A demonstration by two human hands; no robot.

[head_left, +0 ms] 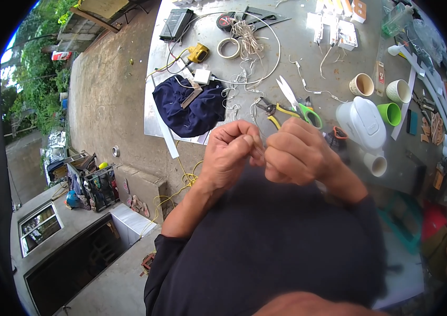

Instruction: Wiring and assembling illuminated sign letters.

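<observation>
Close in front of my dark shirt, both hands are raised at the near edge of the table. The fingers of my left hand (230,152) are pinched together. My right hand (298,151) is curled closed right beside it, the fingertips nearly meeting. Something thin and pale seems to run between them, too small to name. Just beyond lie yellow-handled pliers (274,111), and green-handled scissors (308,115) with white blades. A string of small white modules on wire (247,73) trails over the tabletop from a tangled bundle of wire (247,39).
Left of the hands lies dark blue cloth (189,108) with a white adapter (202,77) by it. Farther off are a tape roll (229,48) and a black power supply (176,25). To the right stand a white lidded container (363,124), a green cup (389,113) and small white boxes (347,34).
</observation>
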